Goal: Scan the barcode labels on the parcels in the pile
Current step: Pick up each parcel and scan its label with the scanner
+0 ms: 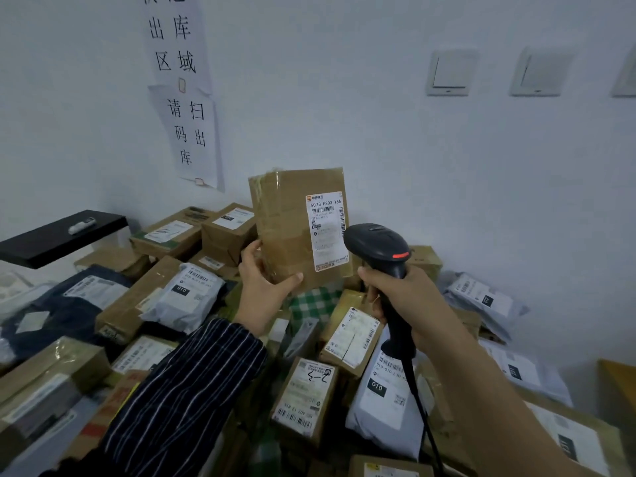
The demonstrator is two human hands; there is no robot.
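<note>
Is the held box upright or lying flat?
Upright: the left hand grips the box by its lower corner, long side vertical, label facing the camera.

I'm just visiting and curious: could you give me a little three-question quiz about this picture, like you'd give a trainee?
1. True or false: the left hand holds up a cardboard box over the parcel pile.
2. What grips the black scanner? A) left hand B) right hand C) nothing; it lies on the pile.
3. Fill the gap: the box's white label is turned ____ the person.
Key: 1 true; 2 B; 3 toward.
</note>
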